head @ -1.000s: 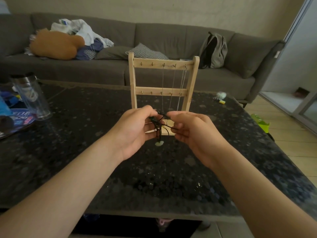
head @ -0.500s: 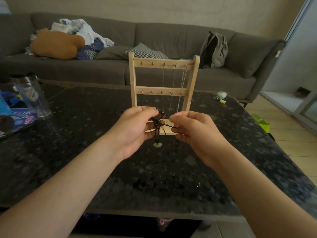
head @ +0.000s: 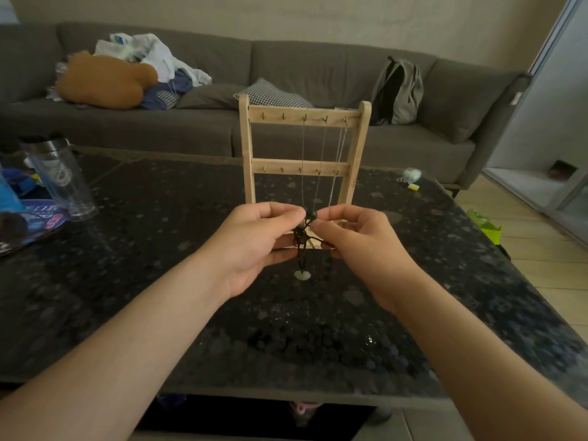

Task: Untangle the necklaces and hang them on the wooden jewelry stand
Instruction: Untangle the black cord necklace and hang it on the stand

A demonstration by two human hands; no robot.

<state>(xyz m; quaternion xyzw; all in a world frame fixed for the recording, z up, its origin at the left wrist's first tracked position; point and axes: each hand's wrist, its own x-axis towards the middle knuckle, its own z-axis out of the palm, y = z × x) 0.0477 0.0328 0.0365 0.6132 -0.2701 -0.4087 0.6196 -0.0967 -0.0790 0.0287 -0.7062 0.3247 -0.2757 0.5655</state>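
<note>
A wooden jewelry stand (head: 304, 118) with two rows of small hooks stands upright on the dark table. Thin silver chains (head: 322, 160) hang from hooks on the right half of its top bar. Just in front of the stand, my left hand (head: 254, 241) and my right hand (head: 356, 240) pinch a tangled black cord necklace (head: 302, 240) between their fingertips. A pale green pendant (head: 302, 275) dangles from the cord, close above the table. The stand's base is partly hidden behind my hands.
The dark speckled table (head: 159, 281) carries a clear tumbler (head: 60, 179) and blue packaging (head: 28, 214) at the left, and small items (head: 410, 176) at the far right. Behind runs a grey sofa (head: 286, 68) with clothes, cushions and a backpack.
Both hands have risen slightly and come closer together at the fingertips, lifting the black cord. The pendant hangs a little lower from the tangle.
</note>
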